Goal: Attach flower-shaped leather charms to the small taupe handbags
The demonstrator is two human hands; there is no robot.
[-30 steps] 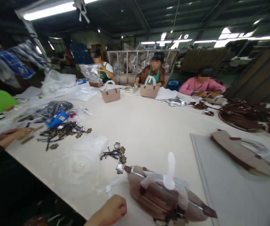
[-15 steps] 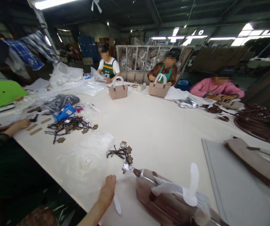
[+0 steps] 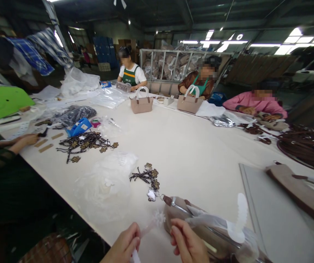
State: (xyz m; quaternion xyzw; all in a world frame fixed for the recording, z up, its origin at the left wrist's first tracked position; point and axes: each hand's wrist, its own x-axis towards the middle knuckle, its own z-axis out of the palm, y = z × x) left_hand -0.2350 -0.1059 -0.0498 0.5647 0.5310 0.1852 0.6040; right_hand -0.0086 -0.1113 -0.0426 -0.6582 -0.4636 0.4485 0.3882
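Note:
My left hand [image 3: 126, 243] is closed, with a white strip [image 3: 135, 256] poking out below the fingers. My right hand [image 3: 188, 241] has curled fingers and its thumb near the fingertips; what it pinches, if anything, is hidden. Between the hands is a blurred translucent pinkish-white piece [image 3: 158, 218]. A taupe handbag [image 3: 214, 233] with a metal zipper lies behind my right hand, its handles wrapped in white film. On this wrapping sits a white serrated strip [image 3: 242, 212]. Beyond the bag's end lie flower-shaped charms [image 3: 153, 183] with dark braided cords.
Crumpled clear plastic [image 3: 104, 190] lies left of the charms. Farther left are a charm pile [image 3: 91, 142], a blue tape dispenser [image 3: 78, 126] and a co-worker's hand [image 3: 26, 141]. Another taupe bag [image 3: 296, 190] rests on a grey board [image 3: 266, 215]. Several co-workers sit across the table.
My right hand has come into view beside the handbag. My left hand has shifted slightly lower and still has the white strip. The camera view has shifted slightly.

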